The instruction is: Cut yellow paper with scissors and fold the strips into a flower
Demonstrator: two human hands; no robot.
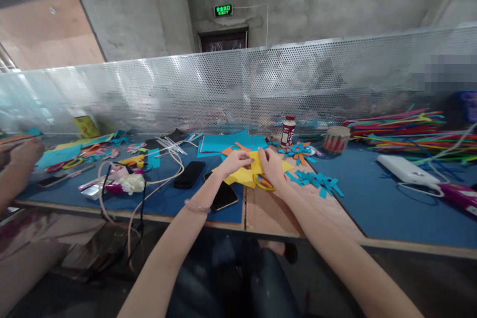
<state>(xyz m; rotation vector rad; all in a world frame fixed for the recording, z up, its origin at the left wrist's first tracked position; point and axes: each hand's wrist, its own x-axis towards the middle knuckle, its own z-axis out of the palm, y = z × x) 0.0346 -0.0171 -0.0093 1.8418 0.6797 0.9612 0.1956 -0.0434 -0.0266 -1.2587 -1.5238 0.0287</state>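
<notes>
My left hand (235,161) and my right hand (273,167) meet over a yellow paper sheet (242,175) lying at the table's near edge. Both hands pinch the top of that sheet, fingers closed on it. Under my right hand lie yellow-handled scissors (263,183), partly hidden. Blue cut paper shapes (316,181) are scattered just right of my right hand. Two black phones (189,174) lie to the left of my left wrist.
Blue paper sheets (223,142), a small bottle (288,131), a tape roll (336,139) and a heap of coloured pipe cleaners (410,131) lie further back. A white power bank (406,170) is on the right. Another person's hand (23,153) works at far left. A perforated metal screen (238,89) backs the table.
</notes>
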